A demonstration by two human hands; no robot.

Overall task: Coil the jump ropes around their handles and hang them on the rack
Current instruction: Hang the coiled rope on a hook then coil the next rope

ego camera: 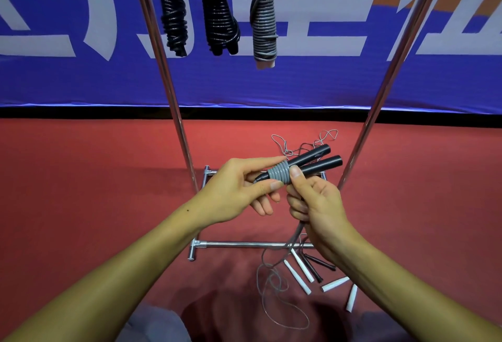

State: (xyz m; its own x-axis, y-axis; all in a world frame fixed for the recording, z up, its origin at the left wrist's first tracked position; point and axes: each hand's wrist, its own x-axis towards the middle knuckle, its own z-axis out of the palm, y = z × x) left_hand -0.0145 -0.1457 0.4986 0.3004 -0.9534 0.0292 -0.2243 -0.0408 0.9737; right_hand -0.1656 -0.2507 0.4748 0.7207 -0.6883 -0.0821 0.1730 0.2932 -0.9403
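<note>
My left hand (239, 187) grips two black handles (315, 161) held side by side, pointing up and to the right. Several turns of grey rope (278, 174) wrap them near my fingers. My right hand (315, 200) pinches the rope against the coil with its thumb, and the loose rope (274, 284) runs down from that fist to the floor. On the metal rack (173, 102), two black coiled ropes (173, 16) (221, 16) and one grey coiled rope (263, 24) hang from the top.
White handles (297, 276) and black handles (320, 263) of other ropes lie on the red floor by the rack's base bar (239, 244). Thin tangled rope (307, 140) lies behind my hands. A blue banner (81, 78) covers the wall behind.
</note>
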